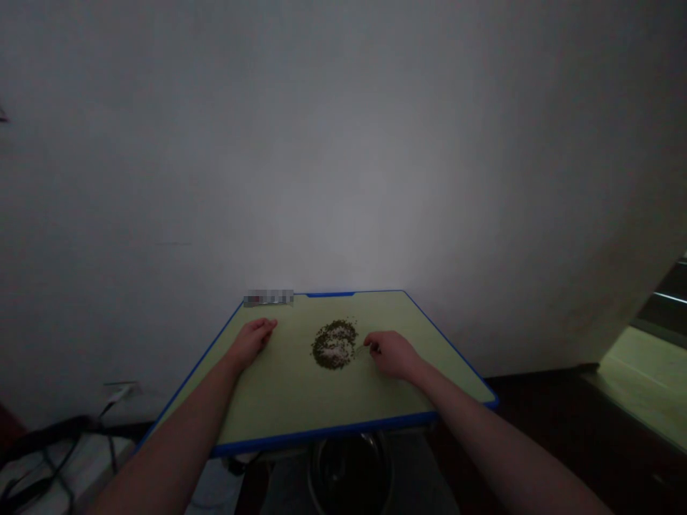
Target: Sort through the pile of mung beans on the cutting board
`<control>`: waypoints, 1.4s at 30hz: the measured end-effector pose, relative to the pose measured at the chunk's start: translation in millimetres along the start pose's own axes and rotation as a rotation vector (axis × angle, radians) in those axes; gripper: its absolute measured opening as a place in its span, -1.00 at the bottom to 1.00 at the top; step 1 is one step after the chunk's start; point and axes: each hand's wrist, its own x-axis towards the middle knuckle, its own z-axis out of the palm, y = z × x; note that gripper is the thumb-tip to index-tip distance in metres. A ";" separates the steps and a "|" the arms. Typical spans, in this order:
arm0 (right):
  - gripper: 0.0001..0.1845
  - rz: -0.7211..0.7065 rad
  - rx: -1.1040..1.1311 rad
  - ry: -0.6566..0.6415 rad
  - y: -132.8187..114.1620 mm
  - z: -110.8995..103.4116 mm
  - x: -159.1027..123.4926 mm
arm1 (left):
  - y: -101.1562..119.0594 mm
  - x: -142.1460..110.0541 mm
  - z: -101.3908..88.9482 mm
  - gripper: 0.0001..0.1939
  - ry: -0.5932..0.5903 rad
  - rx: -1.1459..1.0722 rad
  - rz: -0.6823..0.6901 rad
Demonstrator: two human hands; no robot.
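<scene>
On the pale yellow table [284,393] lies a small heap of dark green grains [323,350] with whitish grains [338,349] spread over its middle. My right hand [391,352] is just right of the heap, its fingers pinched on a thin pale utensil [361,350]. The utensil's tip reaches the heap's right edge; whether it is a spoon or tweezers is too small to tell. To the left, apart from the heap, my left hand [255,340] rests on the tabletop with its fingers curled in, and nothing shows in it.
A blue rim edges the table, and a blurred strip [268,297] sits at its far left corner. Behind it rises a grey wall [343,157]. Below the near edge is a round metal pot [316,472]. Black cables [69,458] hang at the lower left.
</scene>
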 end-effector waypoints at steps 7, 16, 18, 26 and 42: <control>-0.65 -0.056 0.022 -0.060 -3.3 -3.1 0.6 | -2.9 0.7 -0.7 -0.64 -0.006 0.012 0.032; -0.70 -0.119 0.116 -0.113 -6.7 -7.8 -9.1 | -3.1 2.1 -0.8 -0.63 -0.007 -0.006 0.022; -0.70 -0.116 0.108 -0.112 -6.5 -6.4 -8.8 | -2.3 1.4 -0.4 -0.63 -0.006 -0.009 0.027; -0.69 -0.052 0.105 -0.109 11.9 -4.2 -15.6 | 2.0 -1.0 -0.5 -0.63 -0.003 0.035 0.030; -0.66 -0.181 0.202 -0.107 -15.7 0.4 -23.9 | -3.1 2.9 -0.8 -0.66 -0.018 -0.024 -0.001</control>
